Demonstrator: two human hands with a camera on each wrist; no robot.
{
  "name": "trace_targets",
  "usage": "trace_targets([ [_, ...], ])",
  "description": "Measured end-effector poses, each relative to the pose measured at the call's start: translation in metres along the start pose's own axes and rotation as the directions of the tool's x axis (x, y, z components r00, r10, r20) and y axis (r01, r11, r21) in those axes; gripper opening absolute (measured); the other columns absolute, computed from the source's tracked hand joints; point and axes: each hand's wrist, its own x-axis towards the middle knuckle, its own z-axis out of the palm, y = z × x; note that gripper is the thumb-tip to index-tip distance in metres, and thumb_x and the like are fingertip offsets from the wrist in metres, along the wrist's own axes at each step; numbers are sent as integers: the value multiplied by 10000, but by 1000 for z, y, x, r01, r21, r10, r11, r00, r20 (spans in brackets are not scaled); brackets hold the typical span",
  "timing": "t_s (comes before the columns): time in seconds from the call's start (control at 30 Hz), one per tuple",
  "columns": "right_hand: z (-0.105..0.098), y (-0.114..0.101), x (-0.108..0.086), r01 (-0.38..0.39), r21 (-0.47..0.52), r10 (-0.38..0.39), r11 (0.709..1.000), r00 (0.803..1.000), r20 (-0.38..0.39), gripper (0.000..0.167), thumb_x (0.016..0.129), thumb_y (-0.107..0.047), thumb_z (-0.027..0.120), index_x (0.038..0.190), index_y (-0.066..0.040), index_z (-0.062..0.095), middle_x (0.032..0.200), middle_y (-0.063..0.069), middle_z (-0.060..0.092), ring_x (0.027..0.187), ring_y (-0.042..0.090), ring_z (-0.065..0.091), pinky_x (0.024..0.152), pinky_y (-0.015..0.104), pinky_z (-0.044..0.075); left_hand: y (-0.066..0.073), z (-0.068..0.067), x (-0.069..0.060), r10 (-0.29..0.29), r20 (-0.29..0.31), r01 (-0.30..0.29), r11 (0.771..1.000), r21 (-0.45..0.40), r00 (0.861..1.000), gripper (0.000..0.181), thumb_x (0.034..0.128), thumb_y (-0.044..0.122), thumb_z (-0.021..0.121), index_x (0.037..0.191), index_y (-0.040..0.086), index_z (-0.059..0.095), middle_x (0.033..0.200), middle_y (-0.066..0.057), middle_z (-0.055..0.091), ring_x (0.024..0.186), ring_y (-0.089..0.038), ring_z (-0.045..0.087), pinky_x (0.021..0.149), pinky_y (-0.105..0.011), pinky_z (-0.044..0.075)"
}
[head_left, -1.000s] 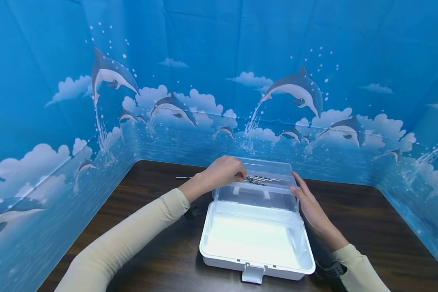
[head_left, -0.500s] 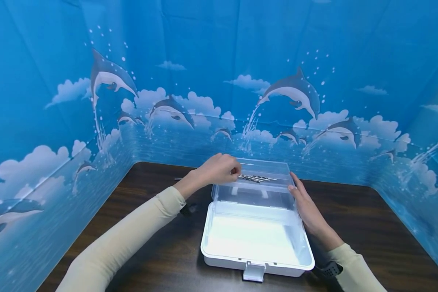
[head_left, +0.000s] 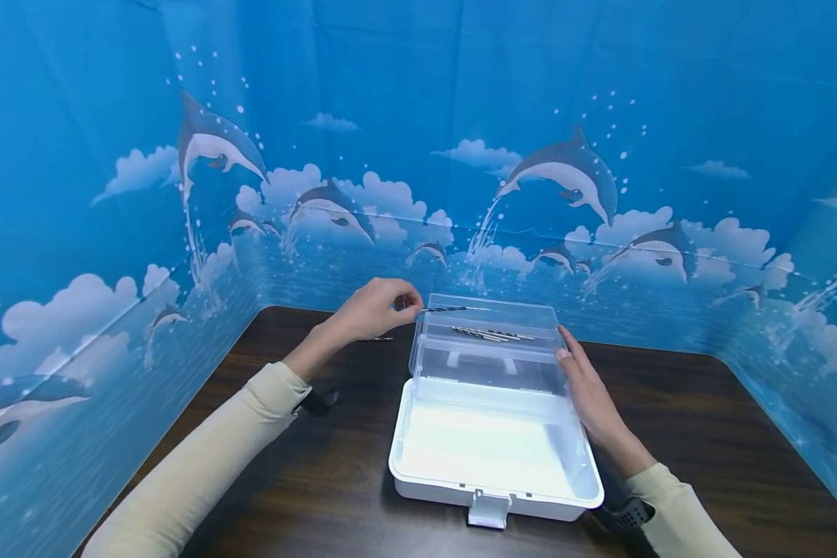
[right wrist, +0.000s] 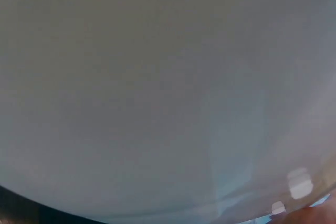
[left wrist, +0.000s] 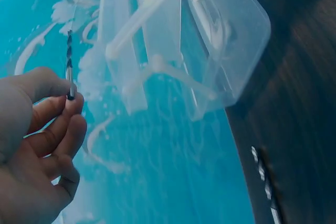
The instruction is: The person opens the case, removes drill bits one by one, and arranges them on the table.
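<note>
In the head view my left hand pinches a drill bit by its shank, level with the back left of a storage box's clear upper part. The left wrist view shows this drill bit between thumb and fingers, spiral end pointing away. Several more drill bits lie in the clear tray of the white storage box. My right hand holds the tray's right edge, thumb in front; its other fingers are partly hidden. The right wrist view is mostly filled by a pale wall, with part of the hand lower right.
Another drill bit lies on the dark wooden table, left of the box. The white box's latch hangs down at the front. A blue dolphin-printed backdrop rises behind the table.
My left hand has moved from over the tray to the left and slightly up, and the drill bit in it now shows. The right hand stays at the tray's edge.
</note>
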Motion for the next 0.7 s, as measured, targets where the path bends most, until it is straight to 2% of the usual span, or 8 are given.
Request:
trace_targets([
  [0.13, -1, 0, 1, 4, 8, -4, 1000, 1000, 8, 637, 1106, -509, 296, 1654, -314, 38, 1699, 82, -5, 1518, 430, 43, 1082, 753, 83, -17, -8, -17, -54, 1, 54, 995, -87, 999, 161, 1035, 177, 613, 1095, 99, 740, 958, 37, 667, 837, -141, 604, 731, -376, 502],
  [0.3, -2, 1, 3, 6, 16, -7, 1000, 1000, 21, 647, 1103, -519, 294, 1654, -311, 26, 1698, 83, -17, 1518, 427, 50, 1091, 743, 85, -42, -14, -42, -124, 5, 124, 985, -121, 992, 135, 1038, 189, 621, 1085, 133, 735, 960, 29, 671, 851, -154, 610, 744, -395, 497],
  [0.37, -2, 1, 4, 7, 19, -7, 1000, 1000, 25, 653, 1103, -521, 291, 1655, -302, 20, 1698, 88, -22, 1518, 428, 44, 1092, 741, 83, -53, -15, -52, -166, 18, 167, 976, -137, 986, 142, 1039, 198, 624, 1097, 130, 734, 989, -11, 684, 863, -166, 613, 761, -405, 497],
  [0.53, -3, 1, 6, 9, 12, -9, 1000, 1000, 29, 652, 1108, -510, 279, 1655, -287, 4, 1696, 102, -33, 1516, 439, 31, 1087, 747, 76, -86, -11, -76, -264, 60, 270, 950, -154, 963, 182, 1040, 205, 626, 1129, 83, 729, 1030, -66, 699, 893, -191, 620, 793, -429, 495],
  [0.7, -1, 2, 10, 24, 12, -24, 1000, 999, 26, 633, 1119, -474, 278, 1655, -280, 3, 1696, 92, -48, 1516, 438, 12, 1083, 753, 64, -120, -2, -97, -300, 95, 310, 943, -120, 949, 211, 1038, 192, 626, 1130, 34, 732, 1005, -29, 699, 869, -186, 611, 776, -417, 487],
])
